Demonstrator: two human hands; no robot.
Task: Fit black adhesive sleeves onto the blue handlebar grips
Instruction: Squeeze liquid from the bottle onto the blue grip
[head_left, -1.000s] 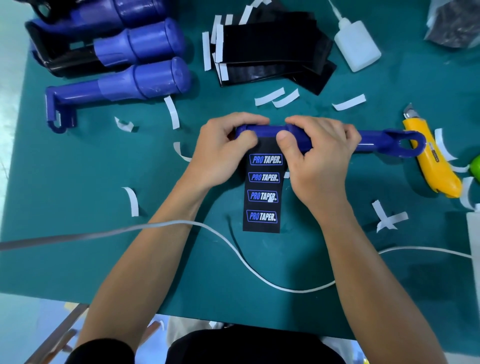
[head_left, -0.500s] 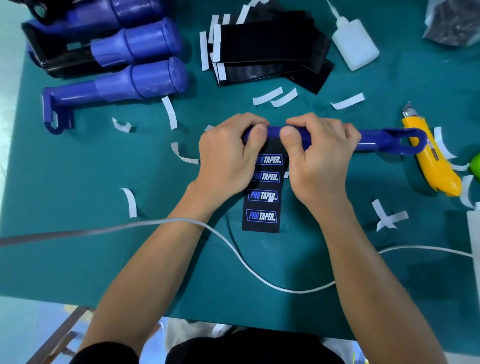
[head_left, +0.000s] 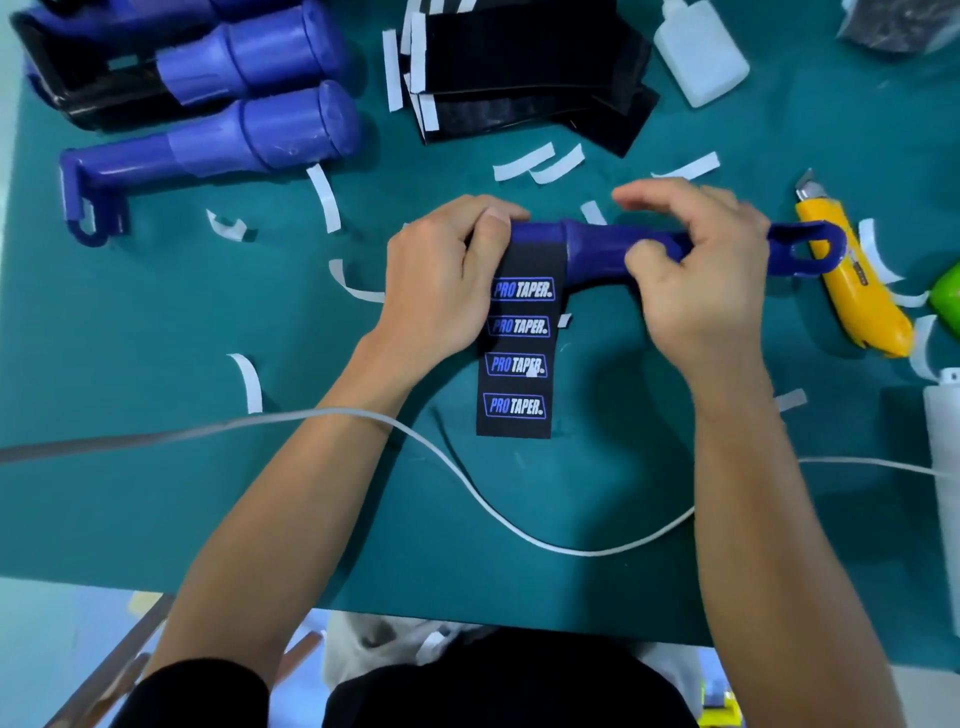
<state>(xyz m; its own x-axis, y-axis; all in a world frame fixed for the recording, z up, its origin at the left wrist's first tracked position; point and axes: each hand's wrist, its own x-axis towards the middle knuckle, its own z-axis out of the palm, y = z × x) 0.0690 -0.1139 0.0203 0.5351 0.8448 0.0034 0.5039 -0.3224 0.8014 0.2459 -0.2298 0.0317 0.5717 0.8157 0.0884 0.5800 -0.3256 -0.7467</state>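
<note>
A blue handlebar grip (head_left: 597, 244) lies crosswise at the middle of the green mat, its ring end (head_left: 810, 249) pointing right. A black adhesive sleeve (head_left: 519, 343) printed PRO TAPER hangs from the grip's thick left part towards me, flat on the mat. My left hand (head_left: 441, 280) curls round the grip's left end, thumb pressing the sleeve's top edge. My right hand (head_left: 696, 275) is blurred over the thinner shaft; its thumb lies under the shaft while the fingers are lifted and spread above it.
More blue grips (head_left: 218, 140) lie at the back left, a pile of black sleeves (head_left: 524, 67) at the back middle, a white glue bottle (head_left: 698, 52) beside them. A yellow utility knife (head_left: 852, 291) lies by the ring end. White backing strips (head_left: 324, 197) litter the mat. A white cable (head_left: 519, 530) crosses in front.
My right hand slid right along the grip, off the sleeve, and its fingers lifted open. The left hand stayed on the grip's left end, and more of the sleeve's top now shows.
</note>
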